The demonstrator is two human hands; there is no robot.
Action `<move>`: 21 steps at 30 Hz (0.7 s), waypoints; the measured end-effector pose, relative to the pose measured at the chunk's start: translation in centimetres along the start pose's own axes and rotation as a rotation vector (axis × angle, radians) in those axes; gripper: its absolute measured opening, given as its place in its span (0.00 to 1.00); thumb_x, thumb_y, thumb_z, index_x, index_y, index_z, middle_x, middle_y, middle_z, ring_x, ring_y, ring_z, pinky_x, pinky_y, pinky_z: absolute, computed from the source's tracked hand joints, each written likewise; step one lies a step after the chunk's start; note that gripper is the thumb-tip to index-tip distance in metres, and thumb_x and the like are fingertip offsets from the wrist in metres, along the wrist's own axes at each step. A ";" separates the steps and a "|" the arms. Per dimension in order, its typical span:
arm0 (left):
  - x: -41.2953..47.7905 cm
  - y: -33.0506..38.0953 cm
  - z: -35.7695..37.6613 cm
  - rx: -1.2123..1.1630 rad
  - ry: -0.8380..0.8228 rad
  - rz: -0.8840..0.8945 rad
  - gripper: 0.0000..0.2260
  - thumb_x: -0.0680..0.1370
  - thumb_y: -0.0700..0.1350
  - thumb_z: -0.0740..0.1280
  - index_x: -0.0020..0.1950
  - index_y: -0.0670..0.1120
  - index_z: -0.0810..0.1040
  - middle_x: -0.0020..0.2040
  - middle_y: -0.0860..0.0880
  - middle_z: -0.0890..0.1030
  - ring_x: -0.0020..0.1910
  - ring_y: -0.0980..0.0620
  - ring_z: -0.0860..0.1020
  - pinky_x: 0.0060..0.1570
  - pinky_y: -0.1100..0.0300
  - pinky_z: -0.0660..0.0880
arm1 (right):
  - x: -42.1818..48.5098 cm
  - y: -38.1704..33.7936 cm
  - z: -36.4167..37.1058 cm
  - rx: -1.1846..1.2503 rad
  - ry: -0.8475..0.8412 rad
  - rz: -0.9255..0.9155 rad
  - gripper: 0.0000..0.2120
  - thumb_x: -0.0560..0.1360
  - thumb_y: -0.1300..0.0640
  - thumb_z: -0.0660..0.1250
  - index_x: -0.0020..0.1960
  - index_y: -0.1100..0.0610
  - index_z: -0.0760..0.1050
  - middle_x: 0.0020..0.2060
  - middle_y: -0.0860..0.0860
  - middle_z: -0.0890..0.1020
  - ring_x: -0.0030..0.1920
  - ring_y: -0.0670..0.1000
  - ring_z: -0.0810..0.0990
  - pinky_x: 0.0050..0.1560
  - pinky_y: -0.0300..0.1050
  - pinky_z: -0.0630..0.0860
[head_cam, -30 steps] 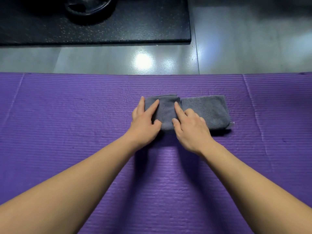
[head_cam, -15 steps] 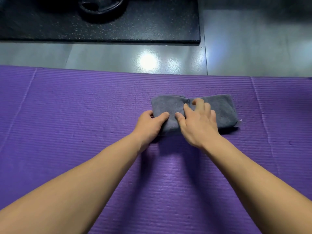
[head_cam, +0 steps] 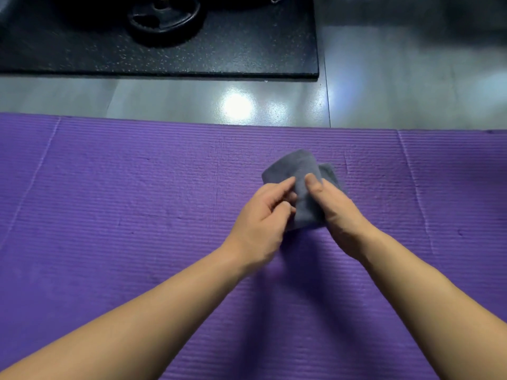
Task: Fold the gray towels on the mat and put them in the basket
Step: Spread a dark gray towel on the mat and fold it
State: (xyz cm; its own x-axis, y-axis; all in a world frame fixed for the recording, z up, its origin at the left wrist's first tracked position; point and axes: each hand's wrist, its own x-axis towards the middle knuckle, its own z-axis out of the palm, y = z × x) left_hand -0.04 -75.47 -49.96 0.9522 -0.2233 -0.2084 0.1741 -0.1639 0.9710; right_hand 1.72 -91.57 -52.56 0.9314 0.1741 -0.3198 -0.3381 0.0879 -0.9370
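Observation:
A small gray towel (head_cam: 297,171), folded into a compact bundle, is lifted slightly off the purple mat (head_cam: 137,201) near its middle. My right hand (head_cam: 337,212) grips the towel's right side, thumb on top and fingers hidden underneath. My left hand (head_cam: 263,218) pinches the towel's left edge between thumb and curled fingers. A lower layer of the towel shows behind my right thumb. No basket is in view.
Beyond the mat's far edge lies a glossy gray floor (head_cam: 192,100) with a light glare. A black rubber mat (head_cam: 247,50) with a black weight plate (head_cam: 164,19) on it sits at the back left.
The towel, lying long and flat across the mat a second ago, has been folded over into a short bundle and lifted; both hands moved from pressing on it to gripping it.

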 end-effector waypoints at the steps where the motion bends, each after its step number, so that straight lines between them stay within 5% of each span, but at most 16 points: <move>1: 0.2 0.0 0.5 0.003 -0.044 0.010 0.21 0.75 0.41 0.59 0.66 0.53 0.77 0.56 0.49 0.80 0.50 0.58 0.79 0.58 0.65 0.74 | -0.1 0.2 -0.8 0.061 0.034 0.024 0.33 0.71 0.33 0.72 0.60 0.61 0.77 0.54 0.57 0.84 0.56 0.56 0.82 0.62 0.55 0.76; 5: 1.8 0.0 2.1 0.025 -0.157 -0.058 0.29 0.73 0.41 0.57 0.75 0.44 0.71 0.63 0.51 0.79 0.54 0.61 0.79 0.62 0.63 0.75 | 0.0 1.4 -3.9 -0.025 0.340 0.059 0.46 0.53 0.31 0.81 0.63 0.55 0.75 0.56 0.54 0.85 0.57 0.55 0.84 0.60 0.55 0.80; 10: 5.9 -0.4 1.6 0.603 -0.018 0.116 0.29 0.73 0.48 0.64 0.75 0.46 0.70 0.72 0.46 0.72 0.72 0.47 0.68 0.74 0.51 0.63 | 0.2 2.2 -4.6 -0.305 0.525 0.082 0.24 0.69 0.38 0.75 0.57 0.53 0.79 0.49 0.48 0.85 0.48 0.46 0.83 0.49 0.35 0.78; 12: 7.6 -0.8 0.8 0.665 -0.096 0.037 0.33 0.75 0.50 0.68 0.79 0.46 0.65 0.76 0.46 0.69 0.76 0.46 0.65 0.76 0.52 0.60 | 0.7 2.7 -4.7 -0.457 0.576 0.096 0.26 0.70 0.31 0.68 0.56 0.50 0.80 0.49 0.49 0.84 0.49 0.48 0.82 0.52 0.40 0.78; 15: 8.7 -1.8 0.4 0.687 -0.151 -0.043 0.35 0.72 0.61 0.67 0.77 0.49 0.68 0.70 0.46 0.76 0.69 0.45 0.72 0.72 0.49 0.67 | 1.3 3.0 -5.4 -0.623 0.558 0.158 0.34 0.66 0.23 0.59 0.58 0.47 0.79 0.52 0.52 0.82 0.52 0.52 0.81 0.58 0.48 0.76; 21: 6.8 -3.2 0.8 0.644 -0.011 -0.204 0.23 0.73 0.68 0.64 0.53 0.51 0.80 0.48 0.54 0.83 0.50 0.49 0.80 0.55 0.50 0.77 | 2.0 2.0 -6.8 -0.675 0.573 0.240 0.34 0.61 0.23 0.67 0.52 0.50 0.78 0.50 0.49 0.83 0.51 0.52 0.81 0.52 0.48 0.76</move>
State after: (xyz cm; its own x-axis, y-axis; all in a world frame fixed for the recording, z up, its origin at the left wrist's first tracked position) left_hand 5.66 -77.18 -54.56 0.9129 -0.1368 -0.3846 0.1622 -0.7431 0.6493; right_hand 3.86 -97.70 -56.00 0.8321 -0.4147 -0.3683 -0.5479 -0.5112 -0.6622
